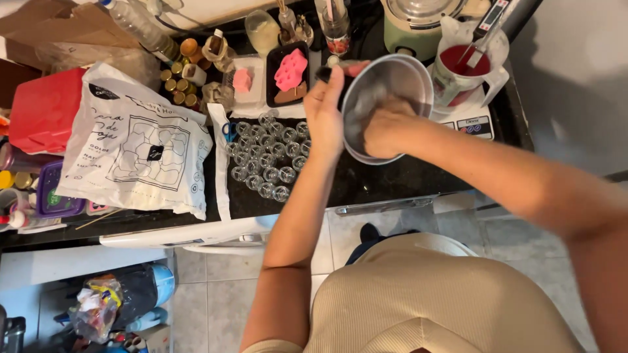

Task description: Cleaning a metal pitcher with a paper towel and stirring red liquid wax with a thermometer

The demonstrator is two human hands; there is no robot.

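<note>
Your right hand [386,131] is sunk inside the metal bowl [409,78], so its fingers and whatever they press are hidden and blurred. Your left hand [325,114] covers the bowl's near rim and most of a dark handle. The red box [42,108] is cut by the left edge. The green appliance [412,23] is cropped at the top.

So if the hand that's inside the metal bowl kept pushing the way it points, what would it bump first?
Probably the bowl itself. The right hand reaches down into the metal bowl, pointing toward its inner wall on the side that the left hand grips by the rim. Depth is hard to judge, so the bowl's bottom might come first.
</note>
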